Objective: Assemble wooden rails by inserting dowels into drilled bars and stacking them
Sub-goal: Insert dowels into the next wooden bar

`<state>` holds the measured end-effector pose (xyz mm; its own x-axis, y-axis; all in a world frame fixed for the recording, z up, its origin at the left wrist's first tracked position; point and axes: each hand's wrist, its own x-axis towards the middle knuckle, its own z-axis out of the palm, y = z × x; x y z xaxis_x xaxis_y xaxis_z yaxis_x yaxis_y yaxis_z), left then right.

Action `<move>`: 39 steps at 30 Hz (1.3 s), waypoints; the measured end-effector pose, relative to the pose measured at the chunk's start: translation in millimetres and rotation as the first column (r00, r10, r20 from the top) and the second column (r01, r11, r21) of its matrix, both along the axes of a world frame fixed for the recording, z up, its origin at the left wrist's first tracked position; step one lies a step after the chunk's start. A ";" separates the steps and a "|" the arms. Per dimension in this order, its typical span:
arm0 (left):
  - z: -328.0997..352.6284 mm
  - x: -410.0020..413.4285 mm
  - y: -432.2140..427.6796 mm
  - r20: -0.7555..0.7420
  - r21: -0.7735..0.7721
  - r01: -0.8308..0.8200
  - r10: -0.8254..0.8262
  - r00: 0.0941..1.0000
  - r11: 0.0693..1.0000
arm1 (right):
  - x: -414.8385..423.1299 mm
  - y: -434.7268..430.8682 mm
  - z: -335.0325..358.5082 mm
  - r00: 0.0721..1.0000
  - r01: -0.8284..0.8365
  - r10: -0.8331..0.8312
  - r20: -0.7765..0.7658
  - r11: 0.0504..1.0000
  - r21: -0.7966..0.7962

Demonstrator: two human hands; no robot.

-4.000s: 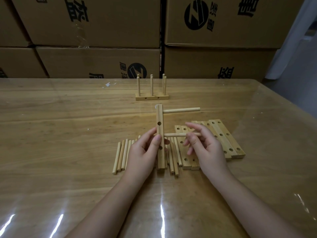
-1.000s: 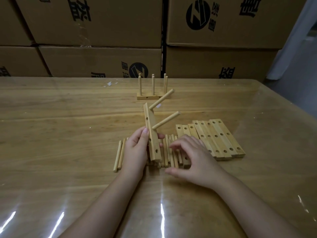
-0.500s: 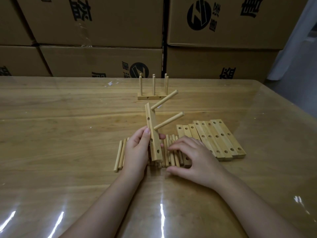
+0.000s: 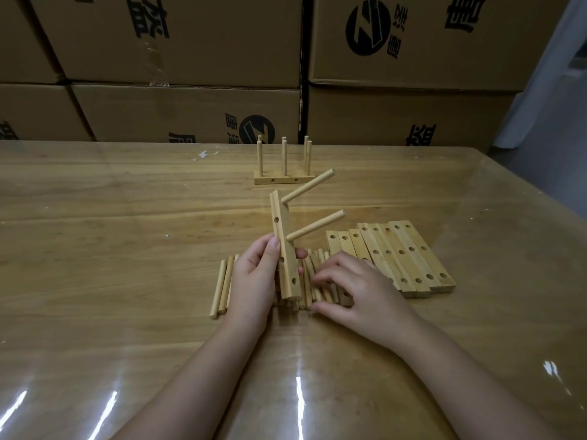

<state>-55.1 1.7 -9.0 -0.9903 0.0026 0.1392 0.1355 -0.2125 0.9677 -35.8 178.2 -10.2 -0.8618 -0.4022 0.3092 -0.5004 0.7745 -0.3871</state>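
My left hand (image 4: 254,281) grips a drilled wooden bar (image 4: 283,246), held almost upright with its lower end over the loose dowels. Two dowels stick out of the bar to the upper right, an upper dowel (image 4: 308,188) and a lower dowel (image 4: 316,224). The bar's lower holes are empty. My right hand (image 4: 359,293) lies on the row of loose dowels (image 4: 220,287), its bent fingertips touching them and its thumb at their near ends. No dowel is lifted. The hands hide much of the row.
Several drilled bars (image 4: 406,252) lie side by side right of my right hand. A finished base with upright dowels (image 4: 283,179) stands farther back on the glossy wooden table (image 4: 111,249). Stacked cardboard boxes (image 4: 178,39) wall off the far edge.
The second dowel went into the bar, which my left hand then tilted left. My right hand dropped onto the loose dowels and has barely moved in the last half second.
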 end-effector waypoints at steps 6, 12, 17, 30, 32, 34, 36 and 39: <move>-0.6 -1.0 -0.2 -0.005 -0.007 -0.003 0.003 1.000 1.000 | 1.6 0.0 -1.1 0.999 -0.044 0.045 -0.021 0.996 0.079; -0.1 -0.7 0.2 -0.005 0.009 0.005 -0.005 1.000 1.000 | 4.7 -2.2 2.7 0.991 -0.081 0.084 -0.102 0.996 0.030; -0.2 -1.5 0.1 0.010 0.018 -0.008 0.008 1.000 1.000 | 6.6 -3.9 6.7 0.979 -0.073 0.052 -0.198 0.992 -0.100; -0.8 -3.0 3.2 -0.006 -0.021 -0.101 0.101 0.995 0.995 | -0.8 -0.3 9.3 0.975 0.142 -0.215 -0.051 0.787 -0.600; 0.0 -2.3 3.4 -0.027 -0.055 -0.108 0.107 0.994 0.993 | 0.3 -1.6 9.2 0.981 0.122 -0.188 -0.050 0.796 -0.593; 0.6 -2.0 3.5 -0.037 -0.075 -0.119 0.117 0.992 0.990 | 1.1 -2.6 8.8 0.983 0.117 -0.178 -0.049 0.807 -0.579; 0.2 -2.3 3.4 -0.040 -0.076 -0.129 0.126 0.991 0.989 | 1.4 -2.8 7.8 0.985 0.128 -0.173 -0.026 0.815 -0.565; -0.1 -2.4 3.5 -0.038 -0.085 -0.131 0.129 0.991 0.988 | -0.2 -1.8 5.8 0.985 0.135 -0.170 -0.015 0.833 -0.537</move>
